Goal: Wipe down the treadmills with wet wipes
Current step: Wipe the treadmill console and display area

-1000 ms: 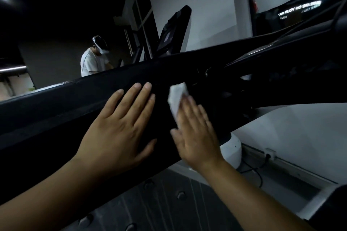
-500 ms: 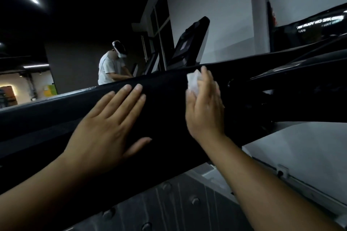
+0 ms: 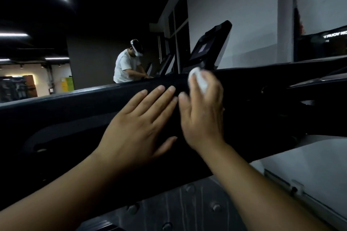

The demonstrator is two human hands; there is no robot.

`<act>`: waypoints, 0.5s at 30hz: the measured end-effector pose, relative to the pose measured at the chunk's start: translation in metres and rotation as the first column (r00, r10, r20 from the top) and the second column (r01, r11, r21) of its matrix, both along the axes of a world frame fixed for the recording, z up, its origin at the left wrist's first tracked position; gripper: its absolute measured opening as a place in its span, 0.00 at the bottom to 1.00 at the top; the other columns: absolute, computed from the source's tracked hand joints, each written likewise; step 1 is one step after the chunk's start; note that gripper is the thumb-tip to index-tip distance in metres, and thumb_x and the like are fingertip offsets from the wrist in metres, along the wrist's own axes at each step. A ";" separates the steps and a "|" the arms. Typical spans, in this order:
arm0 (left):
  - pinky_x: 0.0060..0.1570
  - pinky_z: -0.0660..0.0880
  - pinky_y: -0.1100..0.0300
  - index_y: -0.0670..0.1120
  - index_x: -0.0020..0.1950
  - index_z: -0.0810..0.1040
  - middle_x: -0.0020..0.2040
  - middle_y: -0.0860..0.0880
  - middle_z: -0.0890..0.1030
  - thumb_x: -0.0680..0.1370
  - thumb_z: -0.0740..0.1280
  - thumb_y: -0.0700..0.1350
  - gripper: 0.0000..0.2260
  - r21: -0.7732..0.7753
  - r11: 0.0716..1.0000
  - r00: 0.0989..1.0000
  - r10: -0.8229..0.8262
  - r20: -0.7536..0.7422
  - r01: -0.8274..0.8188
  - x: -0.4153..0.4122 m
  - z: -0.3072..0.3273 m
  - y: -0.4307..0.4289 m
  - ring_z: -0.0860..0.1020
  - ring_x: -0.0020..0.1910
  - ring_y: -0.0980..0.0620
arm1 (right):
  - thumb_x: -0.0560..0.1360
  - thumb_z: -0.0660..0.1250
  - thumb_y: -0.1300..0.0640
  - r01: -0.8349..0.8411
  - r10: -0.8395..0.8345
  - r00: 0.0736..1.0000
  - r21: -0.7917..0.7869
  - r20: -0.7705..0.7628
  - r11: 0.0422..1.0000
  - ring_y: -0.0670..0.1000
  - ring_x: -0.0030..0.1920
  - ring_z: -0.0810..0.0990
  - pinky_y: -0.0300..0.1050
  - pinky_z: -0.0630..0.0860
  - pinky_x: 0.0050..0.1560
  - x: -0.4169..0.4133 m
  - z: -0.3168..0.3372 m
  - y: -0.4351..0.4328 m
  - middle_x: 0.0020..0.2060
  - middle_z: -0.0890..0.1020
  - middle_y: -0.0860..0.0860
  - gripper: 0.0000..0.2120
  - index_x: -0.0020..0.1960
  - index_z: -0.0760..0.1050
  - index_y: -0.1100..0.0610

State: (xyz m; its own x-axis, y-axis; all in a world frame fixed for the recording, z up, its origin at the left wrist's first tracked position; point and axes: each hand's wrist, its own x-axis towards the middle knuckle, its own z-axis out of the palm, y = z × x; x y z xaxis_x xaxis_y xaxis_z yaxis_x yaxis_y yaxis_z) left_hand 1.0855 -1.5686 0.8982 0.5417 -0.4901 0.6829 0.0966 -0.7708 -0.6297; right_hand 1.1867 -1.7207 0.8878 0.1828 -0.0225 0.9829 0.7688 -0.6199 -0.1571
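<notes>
While right hand (image 3: 201, 118) holds wipe (image 3: 198, 79) at rail (image 3: 75, 116) edge, left hand (image 3: 139, 129) flat.

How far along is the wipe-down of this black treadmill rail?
Done: cannot tell; the dark rail shows no wet streaks. In hand: the right hand holds the wet wipe against the rail's top edge, blurred mid-stroke, while the left hand rests flat beside it. Left: probably the rail's lower face and the console beyond, which no hand touches.
</notes>
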 end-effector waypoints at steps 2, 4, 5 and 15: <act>0.78 0.58 0.44 0.43 0.80 0.63 0.82 0.45 0.58 0.81 0.58 0.62 0.33 -0.040 0.999 1.000 -0.008 0.027 0.009 -0.014 -0.009 0.019 0.57 0.81 0.46 | 0.83 0.56 0.49 -0.013 0.041 0.992 -0.223 0.119 0.975 0.61 0.75 0.65 0.56 0.62 0.75 -0.010 -0.036 0.011 0.74 0.67 0.61 0.26 0.75 0.67 0.63; 0.78 0.59 0.44 0.43 0.80 0.63 0.82 0.45 0.58 0.81 0.58 0.62 0.33 -0.057 0.998 0.998 0.011 0.058 -0.008 -0.034 -0.019 0.044 0.58 0.81 0.46 | 0.84 0.54 0.48 0.051 0.021 0.982 -0.365 0.190 0.930 0.59 0.79 0.60 0.55 0.57 0.78 -0.008 -0.064 -0.002 0.77 0.64 0.60 0.26 0.77 0.62 0.61; 0.78 0.58 0.44 0.42 0.80 0.63 0.82 0.44 0.59 0.81 0.58 0.62 0.33 -0.062 0.998 0.997 0.021 0.070 -0.016 -0.042 -0.023 0.056 0.58 0.81 0.45 | 0.85 0.52 0.47 0.090 -0.018 0.981 -0.371 0.195 0.924 0.58 0.80 0.56 0.55 0.54 0.79 -0.002 -0.068 -0.010 0.78 0.61 0.59 0.27 0.79 0.58 0.60; 0.78 0.56 0.45 0.41 0.80 0.63 0.81 0.44 0.59 0.83 0.56 0.59 0.31 -0.061 0.998 0.997 -0.002 0.072 0.007 -0.060 -0.031 0.080 0.58 0.80 0.45 | 0.83 0.52 0.43 0.048 0.032 0.984 -0.440 0.173 0.897 0.59 0.81 0.51 0.56 0.48 0.80 -0.038 -0.065 0.044 0.80 0.53 0.59 0.32 0.80 0.55 0.62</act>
